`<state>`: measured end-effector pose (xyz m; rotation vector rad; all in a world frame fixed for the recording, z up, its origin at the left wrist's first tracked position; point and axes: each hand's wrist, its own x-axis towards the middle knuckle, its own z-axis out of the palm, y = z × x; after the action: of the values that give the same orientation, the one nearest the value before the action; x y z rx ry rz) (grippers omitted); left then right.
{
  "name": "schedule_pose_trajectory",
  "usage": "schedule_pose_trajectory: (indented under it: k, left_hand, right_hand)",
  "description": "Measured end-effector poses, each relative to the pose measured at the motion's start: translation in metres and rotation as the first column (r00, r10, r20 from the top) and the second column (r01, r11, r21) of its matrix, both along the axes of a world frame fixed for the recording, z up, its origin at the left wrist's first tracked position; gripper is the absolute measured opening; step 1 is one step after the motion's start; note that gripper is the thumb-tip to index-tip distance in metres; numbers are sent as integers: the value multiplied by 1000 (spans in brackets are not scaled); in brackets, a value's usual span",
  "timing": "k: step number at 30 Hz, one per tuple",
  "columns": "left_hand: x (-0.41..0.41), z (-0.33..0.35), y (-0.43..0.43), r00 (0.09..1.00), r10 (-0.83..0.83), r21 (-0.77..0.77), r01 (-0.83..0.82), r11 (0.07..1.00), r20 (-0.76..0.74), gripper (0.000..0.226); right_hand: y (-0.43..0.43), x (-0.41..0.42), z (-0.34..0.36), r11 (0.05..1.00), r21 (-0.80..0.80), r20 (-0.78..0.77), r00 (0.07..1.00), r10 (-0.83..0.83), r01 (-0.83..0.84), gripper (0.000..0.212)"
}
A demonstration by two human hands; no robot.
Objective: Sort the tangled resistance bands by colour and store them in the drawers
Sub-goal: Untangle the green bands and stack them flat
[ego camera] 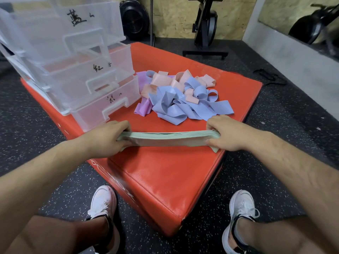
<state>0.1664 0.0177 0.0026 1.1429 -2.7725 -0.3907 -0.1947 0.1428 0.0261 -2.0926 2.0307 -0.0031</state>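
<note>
The left hand (108, 138) and the right hand (227, 132) each grip 1 end of a flat stack of mint-green bands (168, 139). On both hands the fingers curl over the top of the stack and the thumb sits under it. The stack runs straight between the 2 hands, low over the red padded box (165, 180), on the side toward its near corner. I cannot tell whether its underside touches the box.

Beyond the stack, toward the right corner of the box, lies a loose tangled heap. Blue bands (176, 107) are nearest the hands, pink bands (165, 79) are behind and among them, and purple bands (144, 107) are on the heap's left side.

A clear plastic drawer unit (60, 52) stands at the left corner of the box with 3 drawers, each marked in black handwriting. The bottom drawer (106, 105) juts out furthest, just beside the purple bands.

The box rests on a black speckled floor (284, 125). 2 white shoes (104, 200) stand either side of its near corner.
</note>
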Motion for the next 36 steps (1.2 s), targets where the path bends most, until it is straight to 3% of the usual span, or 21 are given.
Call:
schedule_pose_trajectory:
  k: [5,9,17,26,30,32,34,36]
  left_hand:
    - [-5,3,-4,999,-6,75,4,997,35,20]
    - [-5,4,-2,999,-29,75,26,997,41,32]
    - [-8,3,0,998,-45,8,45,999,49,29]
    - [-11,9,5,997,-30,39,28,999,69,22]
    - [-11,16,7,995,-40,69,34,997,89,39]
    - [-11,19,9,997,-16,88,9,996,75,34]
    - [-12,23,12,999,5,61,-7,998,39,27]
    - [-18,30,19,1000,10,33,-11,999,8,38]
  right_hand:
    - [-6,13,4,997,67,-77,997,-25,30,16]
    - [-9,14,9,991,128,-7,999,-42,42,10]
    - [-8,26,13,984,179,-21,1000,-15,18,22]
    - [-31,85,10,988,-10,-71,986,153,-154,16]
    - [-42,99,12,988,-60,-111,985,132,-139,16]
    - [-44,97,15,981,-150,-111,988,108,-124,14]
    - [-46,95,22,968,-243,-16,998,58,-61,11]
    - [-45,94,31,945,-319,186,982,-9,69,10]
